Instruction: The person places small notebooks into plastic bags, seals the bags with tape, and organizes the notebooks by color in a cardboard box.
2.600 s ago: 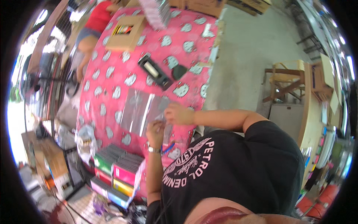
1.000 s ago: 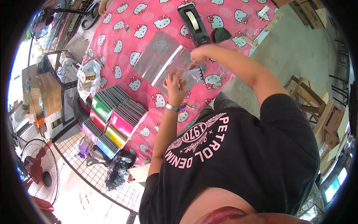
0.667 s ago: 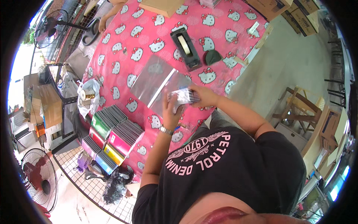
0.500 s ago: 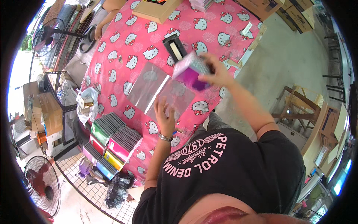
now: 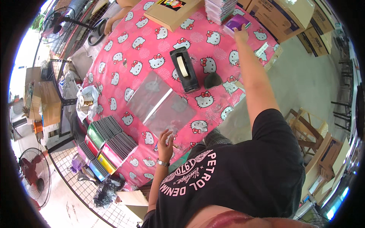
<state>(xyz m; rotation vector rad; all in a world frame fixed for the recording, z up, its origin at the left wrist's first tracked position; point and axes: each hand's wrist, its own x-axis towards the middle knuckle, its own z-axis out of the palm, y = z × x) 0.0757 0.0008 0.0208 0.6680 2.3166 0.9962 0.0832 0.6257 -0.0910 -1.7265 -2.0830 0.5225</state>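
My right hand (image 5: 240, 35) reaches to the far right of the table, its fingers closed on a purple shiny pack (image 5: 236, 23). That pack lies right beside a tall stack of flat wrapped packs (image 5: 219, 10). My left hand (image 5: 165, 145) has its fingers apart and holds nothing, at the near edge of a clear plastic sleeve (image 5: 171, 114). The sleeve lies flat with a pale strip across it. Beyond it stands a black tape dispenser (image 5: 190, 80) with a cream roll. Next to the dispenser is a dark rounded object (image 5: 213, 80), whose kind I cannot tell.
A pink patterned cloth (image 5: 167, 49) covers the table. Spiral-bound notebooks (image 5: 110, 136) in several colours stand in rows at the left. A flat cardboard box (image 5: 171, 17) sits at the far side, near another person's arm (image 5: 114, 19). Large cartons (image 5: 279, 19) crowd the far right corner.
My right hand has carried the purple pack away from the tape dispenser to the stack at the far right. My left hand has drawn back from the sleeve's middle to its near edge.
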